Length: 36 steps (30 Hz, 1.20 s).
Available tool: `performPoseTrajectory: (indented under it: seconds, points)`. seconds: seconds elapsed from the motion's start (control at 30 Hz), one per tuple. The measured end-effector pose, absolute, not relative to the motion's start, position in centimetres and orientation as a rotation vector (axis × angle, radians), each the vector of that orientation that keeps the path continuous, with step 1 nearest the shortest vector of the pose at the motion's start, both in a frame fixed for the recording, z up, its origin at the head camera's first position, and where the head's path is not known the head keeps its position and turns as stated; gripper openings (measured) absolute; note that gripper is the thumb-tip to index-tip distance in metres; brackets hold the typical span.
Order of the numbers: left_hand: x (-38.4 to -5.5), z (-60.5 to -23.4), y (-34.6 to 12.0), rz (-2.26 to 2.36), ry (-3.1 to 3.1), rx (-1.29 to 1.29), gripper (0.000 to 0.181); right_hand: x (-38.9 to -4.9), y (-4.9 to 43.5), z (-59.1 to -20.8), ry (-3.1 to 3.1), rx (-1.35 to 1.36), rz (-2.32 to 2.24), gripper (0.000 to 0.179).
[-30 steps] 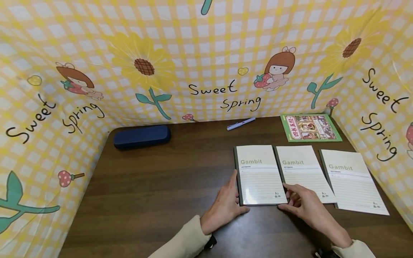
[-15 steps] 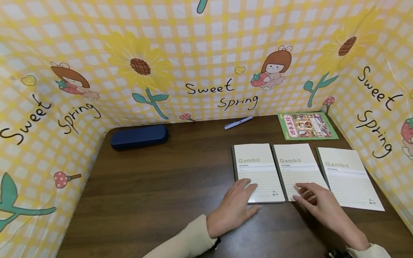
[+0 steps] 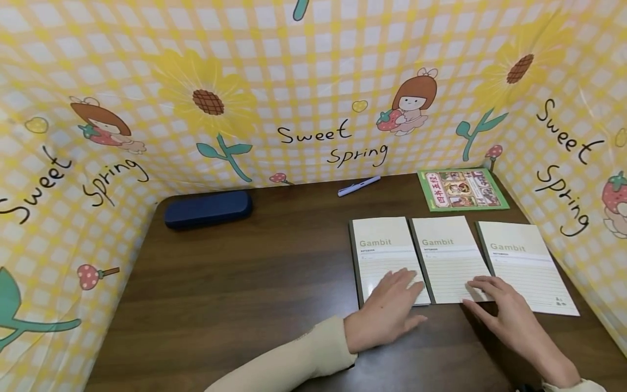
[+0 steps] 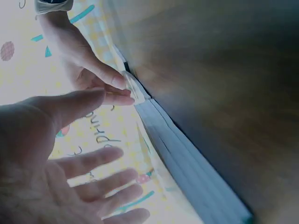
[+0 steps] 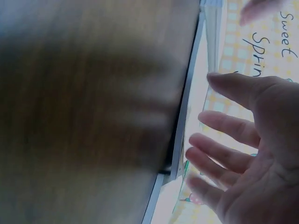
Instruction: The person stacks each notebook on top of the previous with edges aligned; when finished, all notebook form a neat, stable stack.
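Note:
Three white "Gambit" notebooks lie side by side on the table: a left notebook (image 3: 382, 234), a middle notebook (image 3: 446, 234) and a right notebook (image 3: 524, 261). My left hand (image 3: 387, 307) is over the lower part of the left notebook, fingers spread, hiding its bottom corner. In the left wrist view that hand's fingers are loosely extended beside the page edges (image 4: 182, 158). My right hand (image 3: 511, 313) is at the lower right corner of the middle notebook, overlapping the right one. The right wrist view shows its thumb and fingers (image 5: 226, 128) apart, nothing between them.
Along the back of the dark wooden table (image 3: 220, 305) are a navy blue case (image 3: 208, 209), a light purple pen (image 3: 359, 186) and a green-bordered book (image 3: 462, 189). Yellow checked cloth (image 3: 303, 71) walls in the back and both sides.
My left hand has come off the left notebook's spine and moved right over its cover. My right hand has moved right, from between the left and middle notebooks to the middle one's far corner.

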<state>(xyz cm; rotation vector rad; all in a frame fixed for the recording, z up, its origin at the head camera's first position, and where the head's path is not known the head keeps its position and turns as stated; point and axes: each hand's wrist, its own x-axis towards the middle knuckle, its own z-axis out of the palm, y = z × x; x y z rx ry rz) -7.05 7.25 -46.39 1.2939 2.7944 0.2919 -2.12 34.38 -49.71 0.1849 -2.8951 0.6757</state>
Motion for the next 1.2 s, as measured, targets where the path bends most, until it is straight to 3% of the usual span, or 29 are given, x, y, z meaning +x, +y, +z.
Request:
performPoseTrajectory:
  seconds: [0.27, 0.73, 1.2]
  points:
    - [-7.8, -46.6, 10.2, 0.017, 2.616, 1.431, 0.075, -1.2, 35.1, -50.2, -3.041, 0.236, 0.801, 0.068]
    - [-7.3, -47.3, 12.5, -0.167, 2.599, 1.456, 0.058, -0.2, 35.3, -51.1, -2.963, 0.31, 0.756, 0.067]
    - [-4.6, -47.8, 12.3, -0.357, 2.62, 1.59, 0.065, 2.1, 34.9, -51.5, -2.972, 0.272, 0.686, 0.064]
